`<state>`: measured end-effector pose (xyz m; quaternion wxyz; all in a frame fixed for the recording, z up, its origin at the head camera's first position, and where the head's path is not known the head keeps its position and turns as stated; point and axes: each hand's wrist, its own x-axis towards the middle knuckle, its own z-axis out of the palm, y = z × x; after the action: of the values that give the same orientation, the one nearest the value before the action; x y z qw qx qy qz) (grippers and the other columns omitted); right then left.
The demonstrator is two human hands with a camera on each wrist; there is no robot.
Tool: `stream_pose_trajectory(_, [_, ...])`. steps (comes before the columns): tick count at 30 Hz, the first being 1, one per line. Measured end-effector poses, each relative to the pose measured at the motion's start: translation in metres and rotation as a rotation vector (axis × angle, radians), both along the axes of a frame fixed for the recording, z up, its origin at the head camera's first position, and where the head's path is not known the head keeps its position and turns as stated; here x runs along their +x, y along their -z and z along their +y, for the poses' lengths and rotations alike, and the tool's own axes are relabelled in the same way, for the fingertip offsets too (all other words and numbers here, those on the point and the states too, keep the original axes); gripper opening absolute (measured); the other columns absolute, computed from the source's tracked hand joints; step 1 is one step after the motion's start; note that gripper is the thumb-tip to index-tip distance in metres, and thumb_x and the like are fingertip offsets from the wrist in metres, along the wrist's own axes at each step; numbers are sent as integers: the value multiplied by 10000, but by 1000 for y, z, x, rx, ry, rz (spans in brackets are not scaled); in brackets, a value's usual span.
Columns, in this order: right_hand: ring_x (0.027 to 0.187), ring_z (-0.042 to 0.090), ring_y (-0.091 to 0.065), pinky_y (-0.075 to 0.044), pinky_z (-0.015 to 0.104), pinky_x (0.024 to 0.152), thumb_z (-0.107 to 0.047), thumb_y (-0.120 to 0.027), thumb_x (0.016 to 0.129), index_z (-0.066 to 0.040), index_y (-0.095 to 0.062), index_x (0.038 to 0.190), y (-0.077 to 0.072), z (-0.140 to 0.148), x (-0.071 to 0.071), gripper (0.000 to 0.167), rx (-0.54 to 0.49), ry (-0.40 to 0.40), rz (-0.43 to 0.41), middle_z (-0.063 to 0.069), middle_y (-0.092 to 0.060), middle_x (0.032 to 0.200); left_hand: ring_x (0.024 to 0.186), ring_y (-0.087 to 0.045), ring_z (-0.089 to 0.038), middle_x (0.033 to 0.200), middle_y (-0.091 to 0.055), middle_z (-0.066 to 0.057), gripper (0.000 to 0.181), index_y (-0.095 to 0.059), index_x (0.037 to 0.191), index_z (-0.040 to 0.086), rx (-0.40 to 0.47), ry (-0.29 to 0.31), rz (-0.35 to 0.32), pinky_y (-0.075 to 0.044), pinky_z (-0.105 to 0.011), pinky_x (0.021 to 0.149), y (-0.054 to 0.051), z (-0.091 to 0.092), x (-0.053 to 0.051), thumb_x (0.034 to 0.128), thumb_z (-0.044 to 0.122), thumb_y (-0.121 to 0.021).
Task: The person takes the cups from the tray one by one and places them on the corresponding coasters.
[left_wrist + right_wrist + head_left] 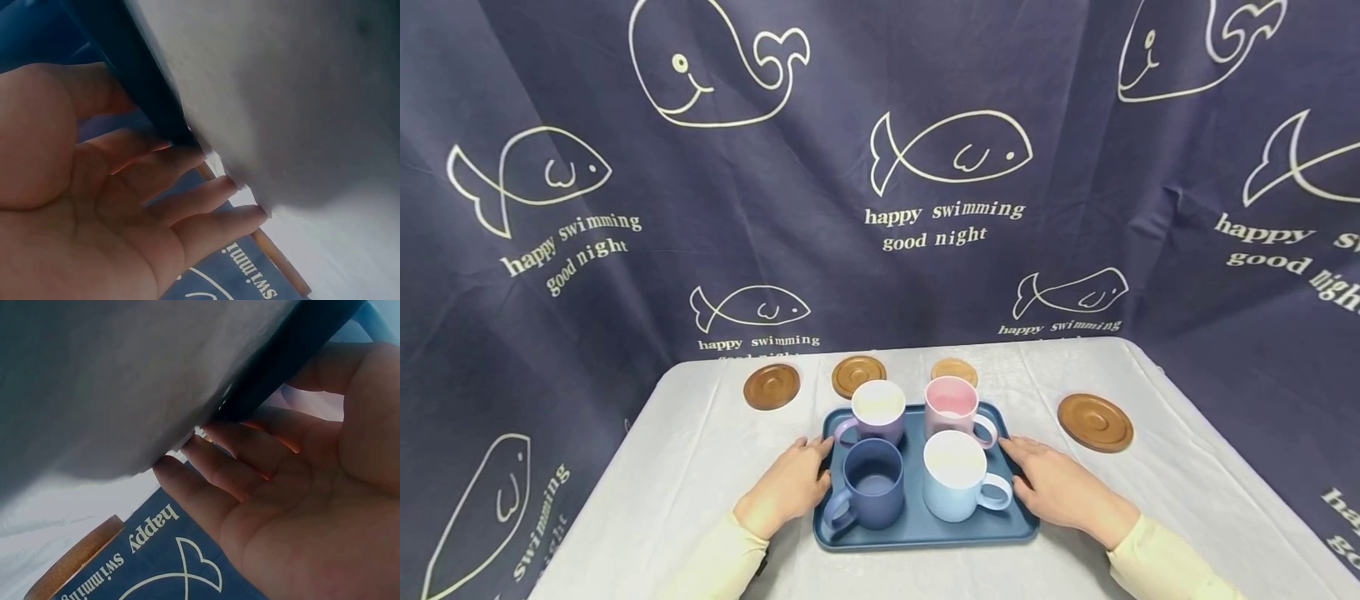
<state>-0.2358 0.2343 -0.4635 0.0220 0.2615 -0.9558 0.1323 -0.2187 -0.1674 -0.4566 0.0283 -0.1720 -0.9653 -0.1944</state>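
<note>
Both hands flank a blue tray carrying four mugs

From my head feed, the blue tray (917, 531) lies on the white tablecloth (647, 517), midway between the two sleeves. The left hand (792, 485) touches its left edge and the right hand (1063, 487) its right edge. That view hides the palms from me; the wrist feeds show them, both open, fingers extended along the tray's sides. Those feeds are dim, so I cannot tell how far each thumb reaches over the rim.

Only the head feed shows me the full load: a lavender mug (883, 432) and a pink mug (942, 419) behind, a navy mug (880, 502) and a light blue mug (947, 500) in front. The front pair partly blocks my sight of the back pair.

Beyond the tray I see three wooden coasters (771, 387) in a row, the pink mug covering part of the rightmost's edge. A fourth coaster (1095, 422) lies past the right hand. A navy curtain (955, 292) with fish and whale outlines hangs behind.
</note>
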Motion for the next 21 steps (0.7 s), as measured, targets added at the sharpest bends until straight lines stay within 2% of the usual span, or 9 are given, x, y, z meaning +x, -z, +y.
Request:
stream_pose_trajectory(5, [1330, 433, -565, -446, 571, 1106, -141, -659, 938, 72, -570, 1417, 1, 1, 0, 532, -2, -1, -2, 261, -595, 1423, 1268, -541, -573, 1349, -606, -352, 500, -599, 1357, -124, 8, -7, -17, -451, -599, 1086, 0, 0, 0, 894, 42, -687])
stream_pose_trajectory(12, [1325, 432, -570, -446, 570, 1107, -136, -657, 934, 79, -571, 1414, -2, -2, 0, 532, -9, -4, 10, 259, -600, 1417, 1275, -544, -560, 1355, -607, -343, 499, -601, 1359, -117, 23, -16, -8, -457, -602, 1078, 0, -3, 1, 893, 37, -690])
stream_pose_trajectory(21, [1326, 428, -570, -448, 571, 1104, -136, -678, 928, 62, -575, 1417, -2, -1, -1, 537, -6, 2, -26, 253, -600, 1420, 1276, -542, -566, 1358, -606, -340, 504, -602, 1364, -107, 24, -11, -14, -455, -602, 1082, 3, -3, 0, 890, 42, -690])
